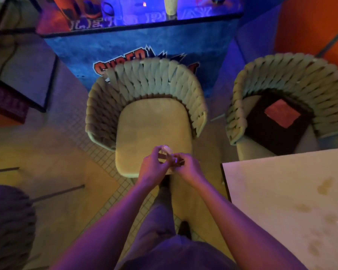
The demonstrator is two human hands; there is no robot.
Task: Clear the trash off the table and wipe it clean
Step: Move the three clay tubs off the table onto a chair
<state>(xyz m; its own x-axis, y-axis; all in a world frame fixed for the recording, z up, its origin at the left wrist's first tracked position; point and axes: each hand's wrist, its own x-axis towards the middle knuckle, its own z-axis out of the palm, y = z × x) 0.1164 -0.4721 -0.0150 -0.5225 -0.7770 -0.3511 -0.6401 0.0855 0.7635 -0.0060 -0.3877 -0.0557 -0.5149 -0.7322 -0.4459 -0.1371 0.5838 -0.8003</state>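
Two hands (153, 162) (187, 166), one wrapper (166, 151), two chairs (144, 106) (289, 98)

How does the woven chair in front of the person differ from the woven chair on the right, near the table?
The middle chair has a bare pale seat cushion; the right chair carries a dark square cushion with a reddish patch. The middle chair shows whole, while the right chair is cut by the picture's edge and partly hidden behind the table. Both have the same curved, woven, pale green back.

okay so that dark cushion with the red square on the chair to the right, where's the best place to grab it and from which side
Grip the dark cushion by its front edge, the side toward the chair's open front. It lies flat on the seat, and the woven backrest wraps its back and sides, so reaching in from the open front, beside the table, looks easiest.
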